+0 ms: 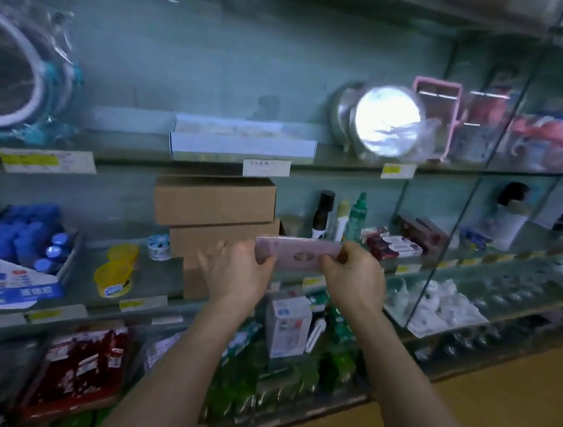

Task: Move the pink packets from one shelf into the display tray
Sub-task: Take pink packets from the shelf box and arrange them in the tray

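Pink packets [298, 258], count unclear, held level in mid-air. Left hand [236, 271] grips the left end, fingers curled; right hand [353, 278] pinches the right end. Behind: brown cartons [214, 201]. Above, on the shelf: white display tray [241, 147].

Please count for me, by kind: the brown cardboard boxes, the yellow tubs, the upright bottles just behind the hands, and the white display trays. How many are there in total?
Brown cardboard boxes: 3 (the lowest is partly hidden by the left hand)
Yellow tubs: 2
Upright bottles: 3
White display tray: 1
Total: 9
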Available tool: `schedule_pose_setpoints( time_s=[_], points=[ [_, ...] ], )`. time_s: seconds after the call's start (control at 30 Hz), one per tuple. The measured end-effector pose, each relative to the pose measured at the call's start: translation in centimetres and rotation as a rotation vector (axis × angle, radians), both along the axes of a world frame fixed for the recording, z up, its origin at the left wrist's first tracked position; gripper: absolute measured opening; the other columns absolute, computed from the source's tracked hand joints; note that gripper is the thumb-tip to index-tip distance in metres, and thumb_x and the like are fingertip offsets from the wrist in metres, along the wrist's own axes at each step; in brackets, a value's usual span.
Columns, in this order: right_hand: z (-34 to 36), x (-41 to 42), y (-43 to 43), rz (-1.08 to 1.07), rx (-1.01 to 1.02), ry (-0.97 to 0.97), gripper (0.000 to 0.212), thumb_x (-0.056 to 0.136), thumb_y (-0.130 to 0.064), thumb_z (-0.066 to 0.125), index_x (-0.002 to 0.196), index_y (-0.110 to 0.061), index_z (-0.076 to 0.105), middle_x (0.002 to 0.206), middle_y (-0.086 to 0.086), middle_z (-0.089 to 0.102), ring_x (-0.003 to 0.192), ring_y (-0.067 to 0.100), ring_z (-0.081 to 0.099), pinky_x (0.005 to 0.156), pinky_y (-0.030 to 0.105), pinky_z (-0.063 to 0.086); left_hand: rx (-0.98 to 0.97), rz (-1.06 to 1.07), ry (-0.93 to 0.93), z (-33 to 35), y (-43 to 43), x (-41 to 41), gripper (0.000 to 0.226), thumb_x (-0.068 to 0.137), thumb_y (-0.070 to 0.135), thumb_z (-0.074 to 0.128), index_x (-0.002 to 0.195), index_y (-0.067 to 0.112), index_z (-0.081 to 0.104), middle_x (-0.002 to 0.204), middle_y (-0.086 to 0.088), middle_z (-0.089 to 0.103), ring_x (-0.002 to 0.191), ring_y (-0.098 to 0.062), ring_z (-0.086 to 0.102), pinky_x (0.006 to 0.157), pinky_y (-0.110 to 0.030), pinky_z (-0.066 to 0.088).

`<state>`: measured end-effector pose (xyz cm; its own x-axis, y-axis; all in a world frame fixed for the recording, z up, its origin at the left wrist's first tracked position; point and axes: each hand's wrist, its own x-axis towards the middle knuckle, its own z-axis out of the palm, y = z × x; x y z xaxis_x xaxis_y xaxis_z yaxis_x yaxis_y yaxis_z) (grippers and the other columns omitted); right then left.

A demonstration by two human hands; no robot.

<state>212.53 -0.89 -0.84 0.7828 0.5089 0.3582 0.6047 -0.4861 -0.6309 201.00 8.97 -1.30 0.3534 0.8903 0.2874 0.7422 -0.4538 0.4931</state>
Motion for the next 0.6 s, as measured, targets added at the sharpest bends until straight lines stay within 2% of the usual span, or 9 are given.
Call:
schedule_pose_setpoints(
  time_s=[0.1,0.2,0.33,0.47,0.6],
  points=[
    [2.6,2.6,-0.1,0.092,0.037,-0.077,0.016,0.089,-0.029,0.059,0.08,-0.017,0.054,0.079,0.003,0.062,0.082,0.028,0.06,0.065,0.031,0.04,0.088,0.025,-0.033,2.6,-0.2,1.4,0.027,0.089,0.045,0.057,0.104,0.025,0.066,0.109,-0.001,0.067,0.12,-0.025,0.05,0.114,-0.053,0.016],
    [5.2,4.3,0.2,0.163,0.058,-0.132,0.015,0.088,-0.029,0.058,0.084,-0.015,0.059,0.088,0.007,0.067,0.086,0.029,0.061,0.065,0.029,0.037,0.186,0.053,-0.029,4.9,-0.5,1.9,0.027,0.088,0.046,0.058,0.104,0.025,0.067,0.106,0.0,0.068,0.114,-0.023,0.053,0.111,-0.052,0.023],
    [8.8,5.9,1.2,0.294,0.117,-0.157,0.015,0.086,-0.029,0.06,0.084,-0.014,0.061,0.088,0.006,0.069,0.086,0.03,0.062,0.069,0.033,0.048,0.286,0.105,-0.003,8.4,0.1,2.0,0.032,0.086,0.05,0.058,0.107,0.027,0.066,0.107,0.0,0.068,0.112,-0.023,0.054,0.109,-0.046,0.026],
    [12.9,6.7,3.0,0.391,0.152,-0.174,0.016,0.084,-0.032,0.064,0.087,-0.015,0.064,0.088,0.004,0.067,0.087,0.028,0.062,0.07,0.032,0.047,0.241,0.101,-0.098,13.0,1.8,1.7,0.03,0.081,0.048,0.063,0.099,0.024,0.068,0.102,0.002,0.071,0.106,-0.023,0.06,0.104,-0.042,0.035],
    [16.5,6.9,5.3,0.454,0.171,-0.188,0.016,0.085,-0.03,0.064,0.087,-0.015,0.064,0.087,0.003,0.064,0.087,0.026,0.06,0.073,0.032,0.047,0.238,0.096,-0.11,17.1,3.6,1.3,0.024,0.079,0.043,0.065,0.085,0.02,0.069,0.083,0.002,0.071,0.089,-0.024,0.064,0.095,-0.039,0.042]
  ],
)
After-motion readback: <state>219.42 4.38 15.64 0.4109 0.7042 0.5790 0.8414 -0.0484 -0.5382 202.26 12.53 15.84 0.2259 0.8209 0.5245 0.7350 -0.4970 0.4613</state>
